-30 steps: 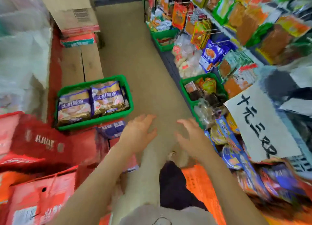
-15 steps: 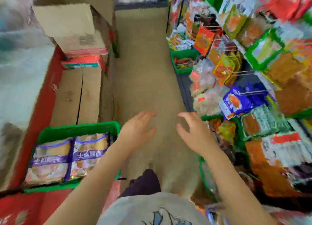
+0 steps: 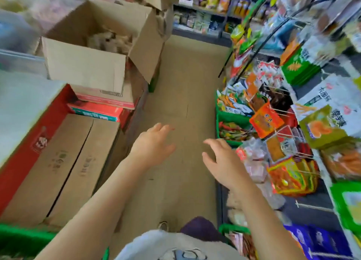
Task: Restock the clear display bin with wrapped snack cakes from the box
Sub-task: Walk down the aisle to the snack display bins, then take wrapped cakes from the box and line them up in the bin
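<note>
You can't read much here: blur smears nearly every label. White pack (image 3: 330,95) on the right-hand shelf carries large dark Chinese characters, illegible. Red carton (image 3: 42,140) at left shows a white logo, unreadable. Closed brown cartons (image 3: 78,162) bear faint printed marks, too faded to read.

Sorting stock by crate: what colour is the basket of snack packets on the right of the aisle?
Green basket, clearest in the head view.
</note>
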A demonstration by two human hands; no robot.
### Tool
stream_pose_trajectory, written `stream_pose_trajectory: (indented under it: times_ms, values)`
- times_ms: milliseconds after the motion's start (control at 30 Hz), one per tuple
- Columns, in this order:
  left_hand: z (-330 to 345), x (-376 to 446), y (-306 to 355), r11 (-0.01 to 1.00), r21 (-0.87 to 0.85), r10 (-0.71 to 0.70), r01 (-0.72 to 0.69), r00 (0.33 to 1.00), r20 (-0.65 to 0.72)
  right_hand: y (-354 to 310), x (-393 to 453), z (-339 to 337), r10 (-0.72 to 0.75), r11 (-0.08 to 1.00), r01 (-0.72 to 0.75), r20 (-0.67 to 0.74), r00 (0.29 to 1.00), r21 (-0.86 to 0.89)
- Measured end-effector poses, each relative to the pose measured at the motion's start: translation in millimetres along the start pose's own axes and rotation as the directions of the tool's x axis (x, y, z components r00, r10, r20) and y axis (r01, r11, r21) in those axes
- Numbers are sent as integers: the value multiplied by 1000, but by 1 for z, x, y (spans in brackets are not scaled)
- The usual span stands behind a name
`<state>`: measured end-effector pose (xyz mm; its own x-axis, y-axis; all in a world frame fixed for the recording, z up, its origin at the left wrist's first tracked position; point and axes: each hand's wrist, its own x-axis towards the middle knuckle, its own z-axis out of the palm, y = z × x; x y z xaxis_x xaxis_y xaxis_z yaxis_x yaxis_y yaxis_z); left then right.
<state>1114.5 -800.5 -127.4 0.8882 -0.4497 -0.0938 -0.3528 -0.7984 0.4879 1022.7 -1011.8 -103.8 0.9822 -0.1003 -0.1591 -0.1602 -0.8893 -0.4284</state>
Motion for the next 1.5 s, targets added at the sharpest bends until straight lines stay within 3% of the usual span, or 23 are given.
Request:
stream_pose_trajectory:
  times_ms: [200, 367, 533, 733, 833, 967, 1033, 1167, 1267, 1367, 1433, 1500]
  values:
    - [-34, 136, -29, 999, -37, 14, -16, 997, -73, 21, 165, -21, 7, 995, -8, 14, 1000, 96]
    - [-74, 228, -87, 986, -161, -100, 50, 941, -322, -6, 341, -33, -208, 966, 198, 43, 977, 167]
    - [-138, 309, -138, 969, -147, -246, 198, 836, -491, -78, 497, -50, -466, 864, 442, 52, 883, 242]
    - [-174, 372, -210, 842, -158, -536, 516, 763, -361, -172, 619, -42, -679, 725, 633, 125, 724, 273]
    - [-182, 405, -250, 770, -204, -636, 604, 709, -304, -212, 676, -25, -723, 682, 711, 304, 620, 169]
    - [-192, 438, -293, 719, -249, -695, 649, 678, -240, -265, 737, 2, -632, 643, 766, 576, 519, 15]
    - [-195, 444, -305, 691, -280, -722, 666, 657, -218, -289, 756, 21, -612, 532, 846, 672, 418, -42]
    - [-195, 443, -322, 571, -322, -820, 755, 547, -172, -327, 776, 74, -521, 44, 992, 845, 122, -116]
    - [-195, 439, -323, 487, -302, -873, 820, 461, -158, -339, 781, 98, -332, -166, 979, 941, 61, -122]
    - [-195, 435, -312, 386, -338, -923, 859, 358, -143, -340, 780, 105, -273, -374, 921, 962, 5, -111]
    - [-192, 434, -303, 339, -347, -941, 875, 310, -136, -338, 779, 104, -289, -449, 889, 956, -44, -94]
    - [-187, 433, -297, 326, -355, -945, 876, 298, -133, -341, 783, 102, -352, -323, 946, 932, -86, -35]
